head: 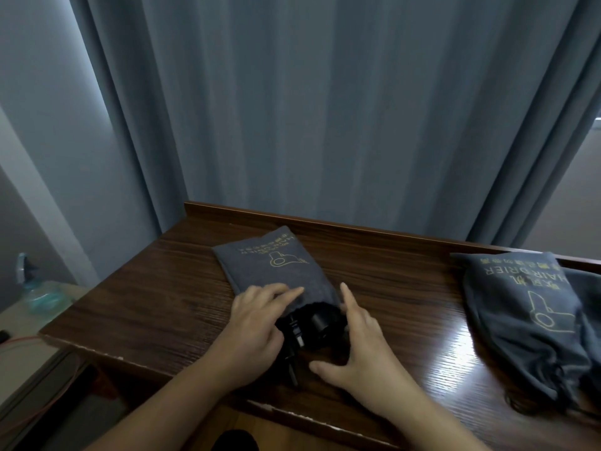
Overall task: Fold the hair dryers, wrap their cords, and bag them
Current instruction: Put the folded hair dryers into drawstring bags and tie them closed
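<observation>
**Two hands at the mouth of a grey hair dryer bag on a dark wooden desk**

A flat, dark grey fabric drawstring bag (276, 271) lies on a glossy dark brown wood-grain desk (162, 304), its closed end pointing away from the person and its open mouth toward them. On its upper face is a yellow outline drawing of a hair dryer with lines of yellow lettering beyond it, upside down from this view. The far half of the bag looks flat; the near half bulges.

A black hair dryer (320, 325) sticks out of the bag's mouth, showing a round barrel end. Beside it, to the left, a black plug and a bundle of black cord (292, 349) trail toward the desk's near edge.

The left hand (257, 327) rests on the bag's near left edge, fingers straight and spread on the fabric, a loose grip that clasps nothing. The right hand (354, 349) sits at the right of the bag's mouth, forefinger stretched along the bag's side and thumb spread across the desk below the dryer; it too is unclenched.

Well apart on the right lies a second dark grey fabric bag (527, 317), fuller, printed "HAIRDRIER" with the same yellow drawing. Blue-grey pleated curtains (325, 109) hang behind the desk.
</observation>
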`<state>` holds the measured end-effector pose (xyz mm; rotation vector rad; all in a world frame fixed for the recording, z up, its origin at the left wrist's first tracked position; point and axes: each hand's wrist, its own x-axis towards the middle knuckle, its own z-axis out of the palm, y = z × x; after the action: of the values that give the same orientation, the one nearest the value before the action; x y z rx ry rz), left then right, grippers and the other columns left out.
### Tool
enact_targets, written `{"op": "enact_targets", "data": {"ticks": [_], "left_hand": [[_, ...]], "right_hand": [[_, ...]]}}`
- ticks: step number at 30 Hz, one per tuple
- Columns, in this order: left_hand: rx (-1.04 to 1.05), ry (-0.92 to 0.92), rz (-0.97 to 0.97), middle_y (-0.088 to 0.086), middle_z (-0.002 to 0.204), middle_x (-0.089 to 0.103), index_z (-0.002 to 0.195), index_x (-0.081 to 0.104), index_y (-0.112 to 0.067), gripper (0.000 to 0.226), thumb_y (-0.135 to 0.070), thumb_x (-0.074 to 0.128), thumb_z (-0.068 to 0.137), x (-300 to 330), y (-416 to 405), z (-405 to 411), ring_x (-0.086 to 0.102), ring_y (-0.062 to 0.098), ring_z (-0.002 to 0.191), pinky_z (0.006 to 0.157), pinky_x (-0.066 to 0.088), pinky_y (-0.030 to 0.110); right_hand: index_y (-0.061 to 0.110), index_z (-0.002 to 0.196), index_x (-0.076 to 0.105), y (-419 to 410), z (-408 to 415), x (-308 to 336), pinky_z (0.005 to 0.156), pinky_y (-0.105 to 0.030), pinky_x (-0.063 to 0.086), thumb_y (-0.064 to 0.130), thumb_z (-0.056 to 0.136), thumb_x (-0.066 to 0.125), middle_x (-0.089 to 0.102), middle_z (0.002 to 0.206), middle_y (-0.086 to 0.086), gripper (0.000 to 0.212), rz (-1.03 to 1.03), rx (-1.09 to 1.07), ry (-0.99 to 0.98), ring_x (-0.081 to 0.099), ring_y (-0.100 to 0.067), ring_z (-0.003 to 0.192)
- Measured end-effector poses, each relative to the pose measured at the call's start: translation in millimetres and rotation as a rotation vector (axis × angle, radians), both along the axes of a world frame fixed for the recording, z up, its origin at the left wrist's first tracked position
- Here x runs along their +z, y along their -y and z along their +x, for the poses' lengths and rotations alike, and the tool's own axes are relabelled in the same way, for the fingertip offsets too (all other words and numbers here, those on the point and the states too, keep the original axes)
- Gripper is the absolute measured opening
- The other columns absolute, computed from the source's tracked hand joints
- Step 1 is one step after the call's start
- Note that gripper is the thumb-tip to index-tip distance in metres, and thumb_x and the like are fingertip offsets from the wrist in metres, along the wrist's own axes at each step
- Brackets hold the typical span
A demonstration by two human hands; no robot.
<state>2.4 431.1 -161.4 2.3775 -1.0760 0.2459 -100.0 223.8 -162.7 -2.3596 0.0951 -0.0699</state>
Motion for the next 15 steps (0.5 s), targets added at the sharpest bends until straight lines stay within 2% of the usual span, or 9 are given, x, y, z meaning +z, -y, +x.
{"op": "enact_targets", "data": {"ticks": [1,3,4,5,7,9,11,13,15], "left_hand": [[0.04,-0.021,-0.01,-0.014,0.157,0.026,0.15,0.033,-0.045,0.059,-0.045,0.044,0.093,-3.5,-3.1,0.7,0.016,0.01,0.146,0.12,0.022,0.052],[0.048,-0.195,0.002,-0.017,0.164,-0.017,0.151,0.02,-0.054,0.08,-0.082,0.046,0.08,-9.7,-8.8,-1.2,-0.024,0.009,0.15,0.123,0.001,0.049],[0.035,-0.291,0.029,-0.022,0.157,-0.035,0.15,0.011,-0.059,0.095,-0.091,0.051,0.069,-11.2,-11.1,-3.4,-0.037,0.006,0.144,0.121,-0.002,0.046],[0.022,-0.357,0.056,-0.026,0.151,-0.043,0.147,0.002,-0.064,0.106,-0.093,0.057,0.062,-11.2,-13.2,-5.6,-0.042,0.004,0.14,0.12,0.0,0.046],[0.007,-0.419,0.07,-0.032,0.147,-0.045,0.143,-0.003,-0.07,0.109,-0.09,0.065,0.059,-11.2,-16.3,-6.8,-0.039,0.003,0.142,0.123,0.005,0.047],[-0.019,-0.437,0.056,-0.034,0.148,-0.041,0.143,0.003,-0.071,0.101,-0.082,0.067,0.067,-10.3,-18.0,-5.2,-0.033,0.001,0.145,0.125,0.007,0.044],[-0.059,-0.448,0.046,-0.035,0.148,-0.041,0.145,0.008,-0.069,0.091,-0.071,0.068,0.077,-9.2,-19.0,-3.7,-0.031,0.001,0.146,0.126,0.01,0.044],[-0.096,-0.453,0.04,-0.035,0.149,-0.041,0.149,0.012,-0.063,0.084,-0.056,0.068,0.086,-8.2,-18.6,-2.6,-0.03,-0.001,0.146,0.126,0.009,0.041],[-0.13,-0.442,0.048,-0.035,0.15,-0.039,0.151,0.014,-0.057,0.078,-0.043,0.065,0.094,-7.8,-17.0,-0.5,-0.03,-0.006,0.144,0.123,0.004,0.031]], "right_hand": [[0.051,0.153,-0.014,5.6,1.4,1.5,0.122,-0.035,0.027,0.056,0.074,0.081,0.009,0.157,0.021,0.124,-0.055,0.017,0.014,0.015,-0.004,0.144],[0.058,0.151,-0.009,14.6,7.8,3.6,0.124,-0.041,0.024,0.053,0.075,0.082,-0.003,0.158,0.024,0.118,-0.11,0.047,0.004,0.005,-0.009,0.15],[0.061,0.15,-0.009,18.0,12.0,4.4,0.125,-0.042,0.022,0.052,0.075,0.082,-0.012,0.161,0.024,0.119,-0.097,0.061,-0.019,0.0,-0.01,0.152],[0.064,0.148,-0.01,20.3,17.0,5.2,0.125,-0.042,0.02,0.049,0.076,0.083,-0.018,0.163,0.021,0.118,-0.064,0.081,-0.046,-0.001,-0.01,0.153],[0.064,0.149,-0.008,21.7,26.3,7.1,0.125,-0.037,0.018,0.043,0.081,0.081,-0.011,0.167,0.014,0.113,-0.02,0.145,-0.076,0.005,-0.01,0.153],[0.057,0.154,0.005,20.8,33.7,8.2,0.125,-0.033,0.021,0.036,0.085,0.079,0.015,0.166,0.012,0.103,-0.031,0.186,-0.047,0.02,-0.006,0.15],[0.05,0.154,0.022,18.9,35.8,8.2,0.119,-0.026,0.029,0.033,0.085,0.08,0.036,0.154,0.017,0.091,-0.041,0.157,-0.002,0.035,0.0,0.138],[0.046,0.145,0.04,17.9,32.7,7.5,0.11,-0.02,0.037,0.033,0.084,0.08,0.046,0.138,0.021,0.075,-0.061,0.077,0.057,0.044,0.003,0.125],[0.044,0.121,0.053,19.8,27.1,6.2,0.09,-0.011,0.043,0.03,0.084,0.08,0.053,0.121,0.023,0.047,-0.053,-0.003,0.112,0.051,0.007,0.11]]}}
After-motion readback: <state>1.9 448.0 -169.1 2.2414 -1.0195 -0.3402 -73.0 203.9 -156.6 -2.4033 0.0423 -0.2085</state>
